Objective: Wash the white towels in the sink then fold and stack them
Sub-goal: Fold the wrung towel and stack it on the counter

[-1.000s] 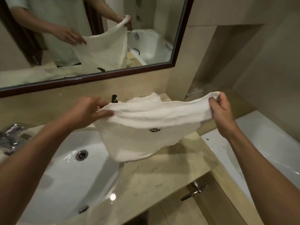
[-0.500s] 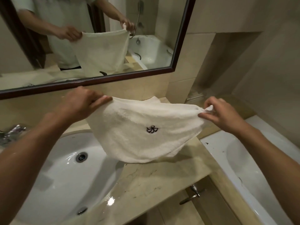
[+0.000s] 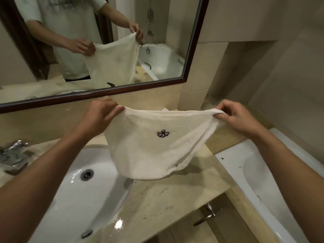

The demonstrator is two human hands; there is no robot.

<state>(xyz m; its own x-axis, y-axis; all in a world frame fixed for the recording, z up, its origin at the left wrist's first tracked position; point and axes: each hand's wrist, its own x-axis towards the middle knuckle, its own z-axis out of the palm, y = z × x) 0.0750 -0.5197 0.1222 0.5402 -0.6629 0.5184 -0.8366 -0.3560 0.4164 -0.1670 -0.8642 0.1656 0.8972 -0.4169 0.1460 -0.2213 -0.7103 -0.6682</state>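
one white towel (image 3: 149, 151) in hand, held up in the air above the counter (image 3: 175, 195), between the sink (image 3: 70, 190) and the counter's right edge. its lower hem hangs just over the marble; touching or not, cannot tell. one dark embroidered mark (image 3: 163, 133) faces the camera near the towel's middle. two hands: left hand (image 3: 100, 114) pinches the top left corner, grip pressed together on the cloth; right hand (image 3: 235, 116) pinches the top right corner the same way. top hem sags a little between them. a second pale cloth edge (image 3: 165, 109) shows behind the towel at the counter's back edge; too hidden to name. one oval white sink, two metal drains visible, one chrome tap (image 3: 12, 153) at the left edge. counter beige marble, wet sheen near the front edge. one dark-framed mirror (image 3: 189, 50) above, one white bathtub (image 3: 263, 181) right of the counter, beige tiled walls.
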